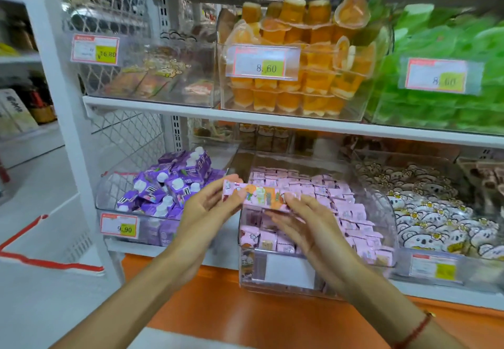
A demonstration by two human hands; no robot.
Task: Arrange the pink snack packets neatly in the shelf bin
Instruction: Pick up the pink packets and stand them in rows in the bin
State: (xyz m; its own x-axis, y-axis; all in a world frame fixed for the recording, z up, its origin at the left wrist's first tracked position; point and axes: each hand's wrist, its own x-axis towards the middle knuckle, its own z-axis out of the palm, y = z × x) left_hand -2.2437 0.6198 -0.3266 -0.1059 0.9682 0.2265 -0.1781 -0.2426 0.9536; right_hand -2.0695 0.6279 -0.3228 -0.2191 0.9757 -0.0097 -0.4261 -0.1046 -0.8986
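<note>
Holding a pink snack packet [259,194] between them, the two hands sit at the middle of the frame, just above the front edge of the clear shelf bin [381,204]. The left hand [207,207] is closed on the packet's left end, thumb on top and fingers curled beneath. The right hand [302,217] lies flatter, fingers loosely spread; its thumb and fingertips touch the packet's right end, but whether it truly grips or only steadies it cannot be told.

The packet's long axis runs nearly level across the frame, left to right, with the right end a little lower. Its printed face is turned up toward the camera; the print is too blurred to read.

Inside the bin, rows of pink packets [343,207] stand on edge, filling the centre and right of it. The right hand hides part of the front rows, and the bin's lower front wall carries a white label [289,269] that is blank or washed out.

To the left of the frame sits a bin of purple packets [169,185]; to the right, a bin of koala-printed packets [436,220]. A red thread bracelet [414,329] circles the right wrist at the lower right.
</note>
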